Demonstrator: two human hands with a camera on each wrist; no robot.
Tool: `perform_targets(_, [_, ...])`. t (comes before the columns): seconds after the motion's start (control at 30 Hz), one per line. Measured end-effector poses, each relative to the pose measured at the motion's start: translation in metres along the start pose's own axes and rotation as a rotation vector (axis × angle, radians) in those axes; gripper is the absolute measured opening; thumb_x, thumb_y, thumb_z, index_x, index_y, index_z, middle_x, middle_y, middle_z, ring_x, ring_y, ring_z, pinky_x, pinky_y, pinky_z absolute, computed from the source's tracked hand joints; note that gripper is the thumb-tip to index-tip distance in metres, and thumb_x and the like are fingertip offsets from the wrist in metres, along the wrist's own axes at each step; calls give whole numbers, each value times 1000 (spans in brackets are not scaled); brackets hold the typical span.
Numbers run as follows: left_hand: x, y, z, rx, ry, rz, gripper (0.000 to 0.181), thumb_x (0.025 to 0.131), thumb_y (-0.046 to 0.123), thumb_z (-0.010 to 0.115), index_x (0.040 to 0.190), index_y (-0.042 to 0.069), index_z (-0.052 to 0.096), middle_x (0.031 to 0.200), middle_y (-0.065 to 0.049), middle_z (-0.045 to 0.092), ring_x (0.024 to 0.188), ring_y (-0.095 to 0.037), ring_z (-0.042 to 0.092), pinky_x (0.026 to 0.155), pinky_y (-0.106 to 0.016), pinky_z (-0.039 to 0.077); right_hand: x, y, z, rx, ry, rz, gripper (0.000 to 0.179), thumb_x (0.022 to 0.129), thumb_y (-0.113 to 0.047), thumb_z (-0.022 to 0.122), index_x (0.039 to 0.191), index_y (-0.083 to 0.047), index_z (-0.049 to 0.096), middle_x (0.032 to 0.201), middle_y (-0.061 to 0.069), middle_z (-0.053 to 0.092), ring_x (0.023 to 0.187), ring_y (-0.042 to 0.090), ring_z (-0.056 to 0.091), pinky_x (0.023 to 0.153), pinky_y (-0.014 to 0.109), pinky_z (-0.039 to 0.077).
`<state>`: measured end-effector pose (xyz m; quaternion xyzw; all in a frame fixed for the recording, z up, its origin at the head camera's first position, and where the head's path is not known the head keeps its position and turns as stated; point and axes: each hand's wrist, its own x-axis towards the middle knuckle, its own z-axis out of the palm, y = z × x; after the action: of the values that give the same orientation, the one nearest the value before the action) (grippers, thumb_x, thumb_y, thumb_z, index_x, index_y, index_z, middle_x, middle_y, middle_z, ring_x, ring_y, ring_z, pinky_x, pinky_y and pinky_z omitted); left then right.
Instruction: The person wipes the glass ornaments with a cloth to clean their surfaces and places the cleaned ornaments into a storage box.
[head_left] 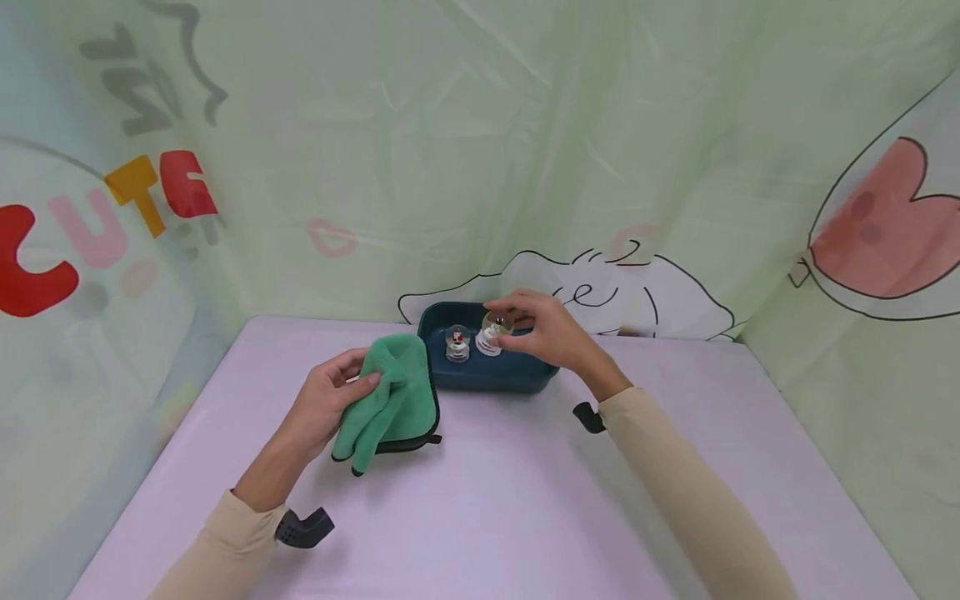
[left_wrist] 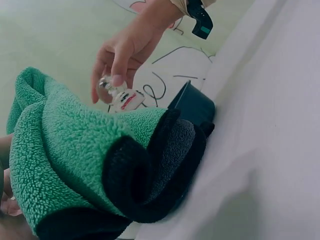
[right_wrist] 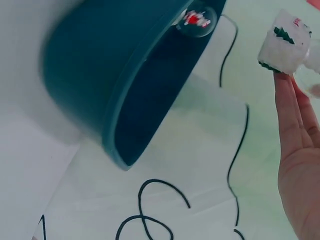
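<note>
My left hand (head_left: 322,408) grips a folded green cloth (head_left: 405,383) with dark edging, held above the table just left of a dark blue bin (head_left: 487,379). My right hand (head_left: 551,333) pinches a small snow globe (head_left: 491,333) with a white base over the bin. In the right wrist view the held snow globe (right_wrist: 287,42) shows a green tree on its base. A second snow globe (head_left: 457,343), with a red and white figure inside, stands in the bin. Much of the left hand is hidden by the cloth (left_wrist: 75,140) in the left wrist view.
The bin stands at the back of a table (head_left: 495,500) with a pale lilac cover. Directly behind it hangs a light green curtain (head_left: 420,167) with printed drawings, and curtains also close off both sides. A black wrist device (head_left: 303,528) sits on the left sleeve.
</note>
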<state>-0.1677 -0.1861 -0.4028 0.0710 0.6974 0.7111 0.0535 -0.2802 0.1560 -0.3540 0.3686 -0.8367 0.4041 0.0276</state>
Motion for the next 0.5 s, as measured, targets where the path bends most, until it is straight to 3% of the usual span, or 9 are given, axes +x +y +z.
perform_targets(0.23, [-5,-6,-17,28,41,-37,54,96,25,73,141,1,55,123,-5,67,107,-14,69,88,-28,58,8,18,-3,-6,-67,76,47,86,-4,80,131,1,65,121,12,66,109,26,65,94,44,57])
perform_targets(0.5, [-12,-11,-33,45,64,-58,54,96,25,73,140,-1,54,119,-1,68,105,-11,69,86,-26,58,14,34,-2,22,-114,151,44,86,0,79,129,1,66,124,12,64,111,28,63,95,44,57])
